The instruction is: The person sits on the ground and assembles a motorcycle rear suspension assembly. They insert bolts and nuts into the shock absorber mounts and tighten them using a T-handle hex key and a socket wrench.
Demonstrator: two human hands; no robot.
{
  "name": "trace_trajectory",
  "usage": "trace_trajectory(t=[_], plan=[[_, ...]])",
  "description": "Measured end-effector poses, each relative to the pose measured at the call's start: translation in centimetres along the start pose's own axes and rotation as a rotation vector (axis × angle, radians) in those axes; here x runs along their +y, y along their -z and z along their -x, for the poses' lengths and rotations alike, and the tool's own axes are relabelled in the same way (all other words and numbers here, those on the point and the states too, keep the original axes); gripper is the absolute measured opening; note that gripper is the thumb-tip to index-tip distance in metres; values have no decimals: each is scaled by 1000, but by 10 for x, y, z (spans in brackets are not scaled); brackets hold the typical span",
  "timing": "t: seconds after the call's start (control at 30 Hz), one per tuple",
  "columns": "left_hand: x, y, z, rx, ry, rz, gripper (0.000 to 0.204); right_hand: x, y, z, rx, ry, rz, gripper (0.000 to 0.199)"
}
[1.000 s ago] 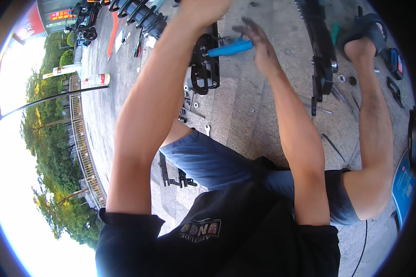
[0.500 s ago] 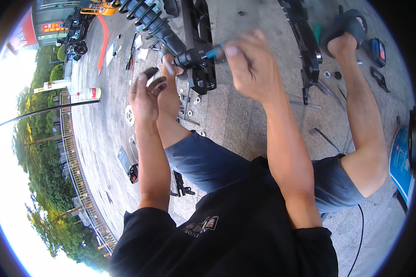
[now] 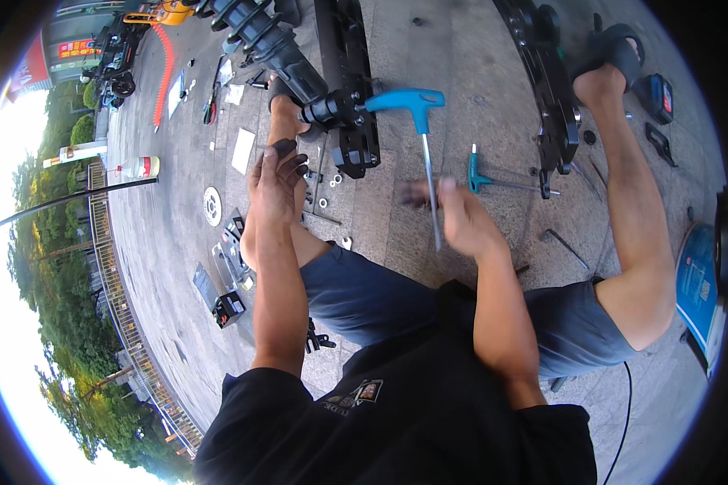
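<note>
Blue T-handle hex key [image 3: 420, 120] should be squarely seated before turning. Right hand [image 3: 466, 220] blurred, fingers' hold unclear; left hand [image 3: 273, 192] empty, fingers parted.

Clearance check.
We find open paving [image 3: 461, 56] between left black beam [image 3: 344, 48] and right black beam [image 3: 548, 89]; the blue T-handle key [image 3: 408, 99] juts in, its shaft [image 3: 428, 162] obstructing beside the right hand [image 3: 465, 222].
</note>
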State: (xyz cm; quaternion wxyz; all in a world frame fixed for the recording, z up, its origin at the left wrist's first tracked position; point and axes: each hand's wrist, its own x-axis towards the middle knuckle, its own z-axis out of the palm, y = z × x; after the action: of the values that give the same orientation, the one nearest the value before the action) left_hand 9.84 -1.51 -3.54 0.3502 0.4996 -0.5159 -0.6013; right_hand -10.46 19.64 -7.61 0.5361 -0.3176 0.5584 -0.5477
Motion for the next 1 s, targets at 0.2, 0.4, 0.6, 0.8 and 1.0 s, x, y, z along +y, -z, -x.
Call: trace_trajectory(t=[0.2, 0.4, 0.6, 0.8, 1.0], plan=[[-12, -16, 2, -78, 2, 70, 35, -61, 14, -17, 235, 808, 165, 67], [-17, -4, 4, -31, 57, 11, 45, -49, 59, -123, 456, 295, 342, 69], [-26, -12, 3, -138, 19, 34, 35, 58, 46, -111, 389, -29, 302, 34], [-41, -20, 6, -72, -20, -303, 29, 89, 93, -175, 920, 316, 822, 42], [-56, -11, 13, -206, 25, -393, 25, 86, 159, -244, 952, 213, 1217, 50]])
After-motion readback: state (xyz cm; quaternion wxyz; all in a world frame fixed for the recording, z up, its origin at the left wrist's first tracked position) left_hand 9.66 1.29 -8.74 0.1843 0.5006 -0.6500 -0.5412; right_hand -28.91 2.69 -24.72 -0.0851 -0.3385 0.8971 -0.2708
